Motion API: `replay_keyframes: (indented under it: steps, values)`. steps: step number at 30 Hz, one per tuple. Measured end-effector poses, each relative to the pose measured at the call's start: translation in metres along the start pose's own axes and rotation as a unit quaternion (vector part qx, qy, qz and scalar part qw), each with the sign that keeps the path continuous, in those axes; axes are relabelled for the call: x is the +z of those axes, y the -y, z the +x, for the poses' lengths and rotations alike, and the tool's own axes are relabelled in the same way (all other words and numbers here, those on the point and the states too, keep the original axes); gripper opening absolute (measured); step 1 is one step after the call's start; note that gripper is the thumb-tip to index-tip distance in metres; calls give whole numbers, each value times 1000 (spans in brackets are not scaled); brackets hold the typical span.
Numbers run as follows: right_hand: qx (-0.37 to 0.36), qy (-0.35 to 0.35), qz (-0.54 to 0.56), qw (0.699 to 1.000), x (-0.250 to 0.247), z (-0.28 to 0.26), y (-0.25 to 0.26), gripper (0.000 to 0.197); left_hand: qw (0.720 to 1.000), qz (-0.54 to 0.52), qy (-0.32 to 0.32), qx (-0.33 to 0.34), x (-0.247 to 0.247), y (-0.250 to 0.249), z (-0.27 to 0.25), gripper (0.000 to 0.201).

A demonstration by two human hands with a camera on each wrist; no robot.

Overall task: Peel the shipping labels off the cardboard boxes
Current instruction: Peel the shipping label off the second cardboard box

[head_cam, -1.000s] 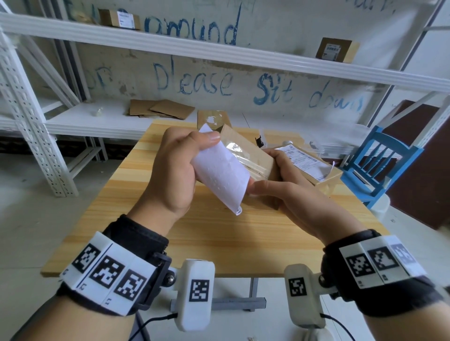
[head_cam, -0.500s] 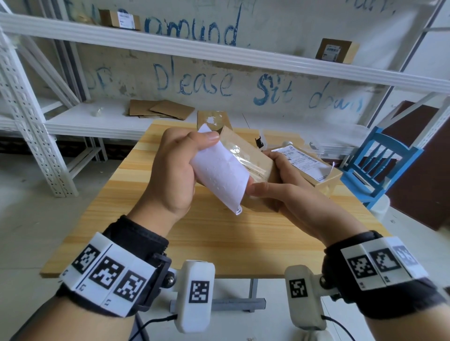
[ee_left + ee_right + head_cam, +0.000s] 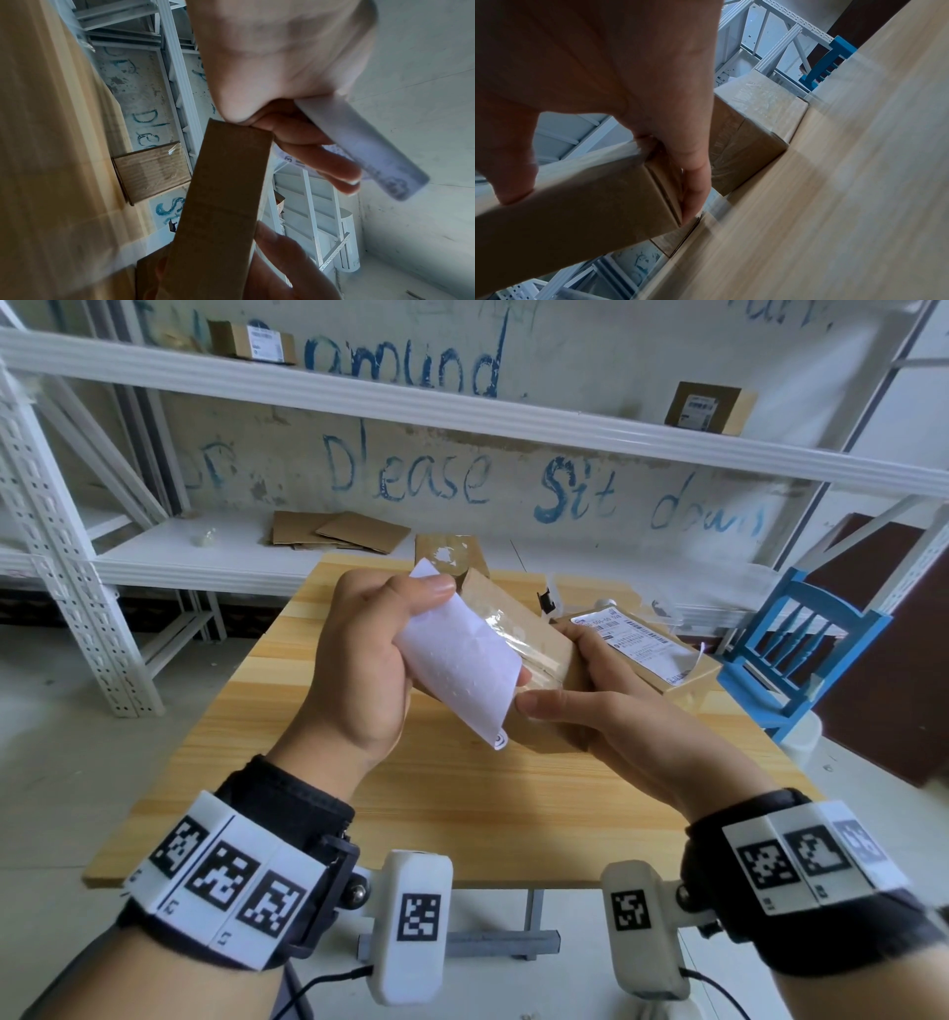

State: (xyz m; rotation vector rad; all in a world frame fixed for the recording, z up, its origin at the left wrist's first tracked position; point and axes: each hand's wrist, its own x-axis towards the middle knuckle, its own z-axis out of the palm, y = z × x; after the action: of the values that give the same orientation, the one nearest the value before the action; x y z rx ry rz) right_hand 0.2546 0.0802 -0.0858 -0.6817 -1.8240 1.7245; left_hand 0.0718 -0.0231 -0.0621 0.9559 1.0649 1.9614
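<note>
Head view is showing my left hand [image 3: 354, 660] pinching the white shipping label [image 3: 462, 665], which is curling away from the small cardboard box [image 3: 539, 654]. My right hand [image 3: 611, 711] is gripping this box above the wooden table [image 3: 462, 809]. Just beside, another labelled box [image 3: 662, 654] is lying on the table.

Little has moved in the last second. The right hand [image 3: 606, 711] has shifted slightly on the held box [image 3: 539, 654]: its thumb now lies a touch lower and nearer the curled free edge of the white label [image 3: 457, 670]. The left hand [image 3: 359, 670] has drawn that label marginally further from the box, the label curling a little more.
</note>
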Motion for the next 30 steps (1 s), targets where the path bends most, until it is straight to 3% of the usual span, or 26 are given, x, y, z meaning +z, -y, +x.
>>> replay_keyframes:
  steps: [5, 9, 13, 17, 21, 28, 30]
  values:
    - [11, 8, -7, 1000, -1, -1, 1, 73, 1000, 5, 7, 13, 3, -5, -4, 60]
    - [21, 1, -25, 999, 2, -1, 0, 83, 999, 1, 31, 32, 4, -8, -7, 41]
    - [21, -4, -45, 999, 5, -2, 2, 92, 999, 2, 28, 37, 5, -10, -8, 44]
    - [22, -9, -48, 999, 8, -3, 5, 88, 998, -13, 32, 45, 5, -12, -9, 40]
    - [37, -4, -57, 998, 9, -4, 6, 86, 996, -33, 33, 70, 6, -12, -10, 60]
    - [74, 14, -54, 996, 10, -5, 4, 76, 993, -56, 50, 88, 6, -15, -11, 39]
    - [86, 19, -59, 994, 12, -6, 2, 75, 993, -60, 63, 80, 5, -16, -10, 41]
